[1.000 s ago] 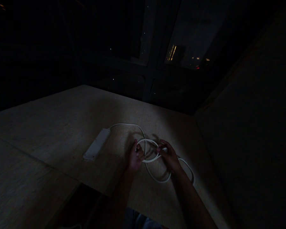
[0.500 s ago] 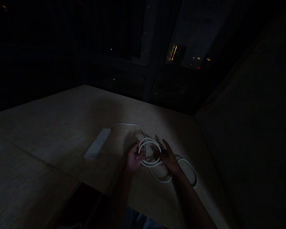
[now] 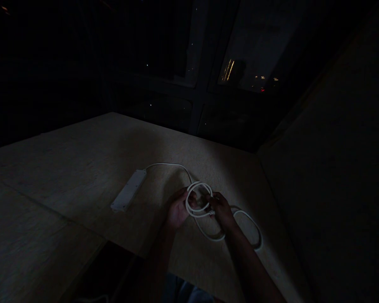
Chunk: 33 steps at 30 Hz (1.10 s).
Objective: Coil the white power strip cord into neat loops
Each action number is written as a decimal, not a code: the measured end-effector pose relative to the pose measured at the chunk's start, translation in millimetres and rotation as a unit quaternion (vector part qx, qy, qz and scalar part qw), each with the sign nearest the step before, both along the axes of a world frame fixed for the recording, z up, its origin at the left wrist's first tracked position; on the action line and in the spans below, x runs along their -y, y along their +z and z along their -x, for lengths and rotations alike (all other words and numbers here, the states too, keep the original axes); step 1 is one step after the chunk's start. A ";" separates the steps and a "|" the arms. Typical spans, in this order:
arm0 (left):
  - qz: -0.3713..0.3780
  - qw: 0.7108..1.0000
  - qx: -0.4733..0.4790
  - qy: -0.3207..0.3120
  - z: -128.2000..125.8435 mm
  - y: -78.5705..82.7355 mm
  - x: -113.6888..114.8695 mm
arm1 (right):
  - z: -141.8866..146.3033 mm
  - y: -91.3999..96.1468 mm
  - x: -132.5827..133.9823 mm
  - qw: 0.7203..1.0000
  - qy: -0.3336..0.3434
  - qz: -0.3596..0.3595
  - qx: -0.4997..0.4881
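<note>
A white power cord (image 3: 198, 216) is looped into a small coil between my two hands, a little above the pale surface. My left hand (image 3: 178, 211) grips the coil's left side, palm partly turned up. On the other side, the fingers of my right hand (image 3: 221, 207) are closed round the coil's right edge, beside a ribbed end piece of the cord. From the coil, the cord runs back to a white power strip (image 3: 129, 191) lying at the left. More loose cord curves out past my right wrist. Dim light hides the fingertips in part.
The pale stone-like surface (image 3: 82, 151) has a seam at the left. Behind it stands a dark window frame (image 3: 197, 113) with small lights beyond the glass. A dark wall (image 3: 331, 181) bounds the right side. A dark opening (image 3: 104, 265) lies at the front left.
My right hand's raised fingers have come down and closed on the cord. The coil has tightened into a smaller ring, and a ribbed cord end now shows by my right hand.
</note>
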<state>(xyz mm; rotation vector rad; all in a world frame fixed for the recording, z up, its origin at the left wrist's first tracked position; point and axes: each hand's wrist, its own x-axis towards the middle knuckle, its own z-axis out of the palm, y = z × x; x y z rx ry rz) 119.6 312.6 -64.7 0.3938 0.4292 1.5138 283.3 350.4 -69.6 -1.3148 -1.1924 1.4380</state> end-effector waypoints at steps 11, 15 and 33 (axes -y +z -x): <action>-0.054 0.947 -0.314 0.032 -40.2 -15.6 4.0 | 20.9 1.2 9.9 0.954 -0.068 0.099 -0.275; -0.040 0.942 -0.332 0.039 -45.9 -16.4 3.7 | 23.1 -0.1 11.6 0.930 -0.037 0.148 -0.335; 0.029 0.968 -0.187 0.164 -28.3 -4.1 -1.9 | 6.8 30.6 17.1 0.974 0.105 0.124 -0.159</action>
